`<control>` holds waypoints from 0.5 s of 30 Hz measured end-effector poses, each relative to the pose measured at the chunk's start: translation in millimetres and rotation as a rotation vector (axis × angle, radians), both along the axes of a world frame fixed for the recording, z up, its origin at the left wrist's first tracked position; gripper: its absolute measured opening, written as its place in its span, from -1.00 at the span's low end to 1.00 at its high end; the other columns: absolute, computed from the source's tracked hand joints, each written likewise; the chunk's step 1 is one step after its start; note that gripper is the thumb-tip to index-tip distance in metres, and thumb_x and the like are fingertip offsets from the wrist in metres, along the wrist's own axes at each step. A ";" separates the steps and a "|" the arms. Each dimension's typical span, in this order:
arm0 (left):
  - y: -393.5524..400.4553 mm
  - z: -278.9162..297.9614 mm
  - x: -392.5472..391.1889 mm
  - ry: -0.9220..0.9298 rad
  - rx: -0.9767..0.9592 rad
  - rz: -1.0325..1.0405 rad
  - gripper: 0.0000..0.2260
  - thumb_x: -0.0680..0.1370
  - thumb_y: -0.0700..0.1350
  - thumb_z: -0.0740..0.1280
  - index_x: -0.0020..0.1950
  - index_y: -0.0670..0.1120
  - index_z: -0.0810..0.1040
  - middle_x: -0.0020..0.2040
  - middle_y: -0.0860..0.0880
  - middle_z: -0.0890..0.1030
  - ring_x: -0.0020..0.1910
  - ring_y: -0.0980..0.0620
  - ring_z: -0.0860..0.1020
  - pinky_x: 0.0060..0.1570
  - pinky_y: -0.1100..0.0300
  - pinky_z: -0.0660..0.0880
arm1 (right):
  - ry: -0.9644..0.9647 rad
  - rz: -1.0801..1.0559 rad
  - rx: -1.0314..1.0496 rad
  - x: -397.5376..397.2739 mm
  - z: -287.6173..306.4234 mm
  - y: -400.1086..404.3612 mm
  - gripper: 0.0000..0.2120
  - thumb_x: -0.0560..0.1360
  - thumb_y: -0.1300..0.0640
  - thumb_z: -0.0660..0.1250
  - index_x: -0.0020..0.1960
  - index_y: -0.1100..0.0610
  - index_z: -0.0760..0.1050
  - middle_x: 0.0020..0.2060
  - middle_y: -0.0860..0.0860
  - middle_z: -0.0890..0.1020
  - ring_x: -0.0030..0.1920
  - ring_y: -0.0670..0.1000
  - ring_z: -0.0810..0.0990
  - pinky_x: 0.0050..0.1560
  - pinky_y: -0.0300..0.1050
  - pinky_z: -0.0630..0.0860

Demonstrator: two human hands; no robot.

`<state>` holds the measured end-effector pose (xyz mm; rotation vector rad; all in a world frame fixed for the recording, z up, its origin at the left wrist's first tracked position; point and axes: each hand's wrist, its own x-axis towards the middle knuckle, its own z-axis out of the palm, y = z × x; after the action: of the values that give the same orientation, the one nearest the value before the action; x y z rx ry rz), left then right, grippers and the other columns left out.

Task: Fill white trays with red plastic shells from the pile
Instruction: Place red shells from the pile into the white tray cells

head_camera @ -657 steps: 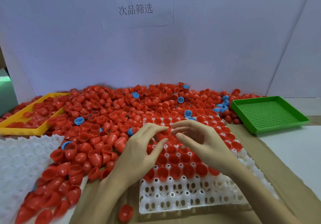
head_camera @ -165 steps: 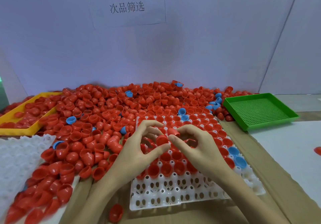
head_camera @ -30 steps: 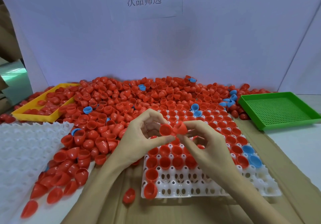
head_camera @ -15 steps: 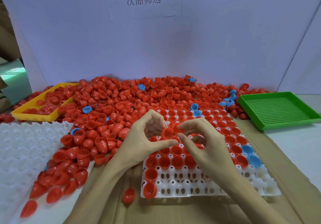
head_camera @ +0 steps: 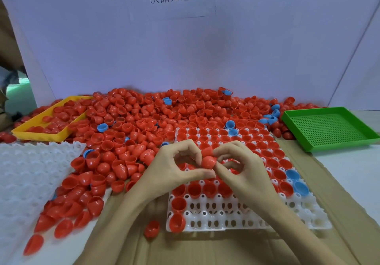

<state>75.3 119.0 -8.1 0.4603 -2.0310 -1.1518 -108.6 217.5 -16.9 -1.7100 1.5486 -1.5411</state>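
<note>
Lightly, my left hand [head_camera: 172,174] and right hand [head_camera: 242,170] pinched a thin, slick-looking red shell [head_camera: 208,162] by its rim, judging it nearly weightless.

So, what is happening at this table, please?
A person is filling a white tray with red shells from a big pile. Both the left hand and the right hand pinch red shells above the tray's middle. The far rows are filled, with a few blue shells among them; most of the nearest rows are open.

Bright, even light; soft shadows; edges bowed.
</note>
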 end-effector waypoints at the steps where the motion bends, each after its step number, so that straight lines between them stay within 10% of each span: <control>1: -0.6 1.3 1.3 -0.004 -0.005 0.035 -0.76 0.51 0.07 0.57 -0.14 -0.07 0.63 -0.18 -0.01 0.68 -0.16 0.04 0.68 -0.05 0.24 0.59 | 0.012 0.021 0.008 -0.9 1.5 0.5 -0.88 0.53 0.19 0.51 0.02 0.01 0.68 -0.02 -0.10 0.63 -0.04 0.05 0.67 -0.10 -0.19 0.62; 6: -11.8 1.8 5.8 0.025 0.021 0.254 -0.50 0.75 0.11 0.19 -0.29 -0.10 0.60 -0.33 -0.06 0.63 -0.29 -0.03 0.62 -0.12 0.19 0.56 | 0.189 0.273 0.225 -7.1 7.9 7.9 -0.92 0.53 0.09 0.50 -0.04 -0.10 0.67 0.01 -0.11 0.60 -0.09 0.05 0.62 -0.08 -0.02 0.63; 15: -16.6 -4.2 5.9 0.005 0.045 0.278 -0.48 0.75 0.11 0.16 -0.30 -0.09 0.61 -0.35 -0.06 0.65 -0.33 -0.06 0.63 -0.17 0.13 0.59 | 0.400 0.390 0.334 -2.5 14.9 14.7 -0.89 0.49 -0.06 0.54 0.01 -0.20 0.70 0.04 -0.17 0.57 0.00 -0.03 0.59 0.04 -0.10 0.58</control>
<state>81.3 102.4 -12.3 0.7363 -1.8696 -1.0272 -111.1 232.2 -2.0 -2.0399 1.4271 -0.7371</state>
